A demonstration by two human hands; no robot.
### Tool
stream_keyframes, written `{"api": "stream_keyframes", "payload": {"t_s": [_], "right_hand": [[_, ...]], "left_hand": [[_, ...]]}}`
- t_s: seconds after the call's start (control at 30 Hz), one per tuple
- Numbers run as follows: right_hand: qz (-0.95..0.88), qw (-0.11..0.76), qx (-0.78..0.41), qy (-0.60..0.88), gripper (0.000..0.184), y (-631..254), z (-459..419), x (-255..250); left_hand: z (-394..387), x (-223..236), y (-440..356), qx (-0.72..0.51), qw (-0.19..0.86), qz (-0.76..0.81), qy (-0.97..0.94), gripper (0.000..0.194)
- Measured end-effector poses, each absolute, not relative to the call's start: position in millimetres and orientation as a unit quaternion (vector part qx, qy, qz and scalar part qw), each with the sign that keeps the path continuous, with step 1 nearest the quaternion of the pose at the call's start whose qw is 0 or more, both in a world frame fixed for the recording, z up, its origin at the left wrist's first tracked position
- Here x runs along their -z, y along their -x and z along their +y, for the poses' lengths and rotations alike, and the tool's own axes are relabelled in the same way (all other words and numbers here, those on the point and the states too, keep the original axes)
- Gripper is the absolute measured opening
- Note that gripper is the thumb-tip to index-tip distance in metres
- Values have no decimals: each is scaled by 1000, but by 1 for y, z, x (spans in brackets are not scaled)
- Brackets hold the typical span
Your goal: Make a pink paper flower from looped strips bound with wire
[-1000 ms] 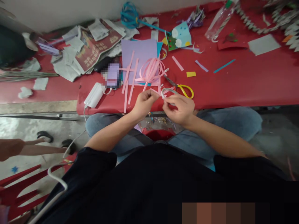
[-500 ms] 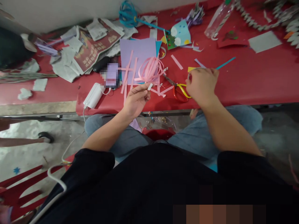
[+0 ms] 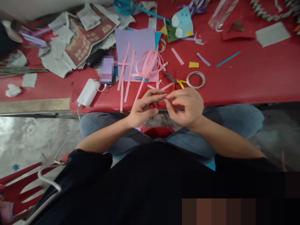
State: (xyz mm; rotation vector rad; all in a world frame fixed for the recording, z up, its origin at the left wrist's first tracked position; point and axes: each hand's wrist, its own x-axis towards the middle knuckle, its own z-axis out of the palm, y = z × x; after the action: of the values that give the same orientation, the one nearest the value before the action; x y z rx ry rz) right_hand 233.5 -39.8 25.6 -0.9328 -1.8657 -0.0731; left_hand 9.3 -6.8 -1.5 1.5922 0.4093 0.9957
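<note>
My left hand is loosely spread; my right hand meets its fingertips, whether gripping something I cannot tell. Pink paper loops lie at their eleven o'clock; I should move gently.

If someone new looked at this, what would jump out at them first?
Probably the ball of looped pink paper strips, partly over the purple sheet, its stem running down towards the left hand. Next, that hand and the right hand meet at the fingertips by the near edge of the red table; anything between them is too small to tell. Farther back, a blue looped ball stands out at the view's top edge.
</note>
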Motion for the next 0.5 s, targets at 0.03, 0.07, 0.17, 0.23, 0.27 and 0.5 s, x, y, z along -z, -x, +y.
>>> {"api": "stream_keyframes", "payload": {"t_s": [0.03, 0.07, 0.17, 0.23, 0.27, 0.5], "right_hand": [[-775, 492, 31, 395, 28, -234, -40, -26], [-777, 485, 36, 399, 27, -235, -40, -27], [-779, 496, 65, 377, 29, -236, -38, -30], [-783, 506, 75, 355, 29, -236, -35, -32], [-786, 506, 71, 347, 28, -236, -34, -33], [-804, 500, 23, 320, 27, -239, -29, -35]], "left_hand": [[-7, 1, -9, -423, 553, 170, -698, 57], [-7, 0, -9, -421, 530, 167, -717, 59], [-9, -4, -7, -409, 457, 169, -772, 64], [-10, -6, -7, -401, 418, 169, -797, 66], [-10, -6, -6, -398, 405, 168, -805, 66], [-13, -5, -7, -397, 389, 169, -814, 68]]}}
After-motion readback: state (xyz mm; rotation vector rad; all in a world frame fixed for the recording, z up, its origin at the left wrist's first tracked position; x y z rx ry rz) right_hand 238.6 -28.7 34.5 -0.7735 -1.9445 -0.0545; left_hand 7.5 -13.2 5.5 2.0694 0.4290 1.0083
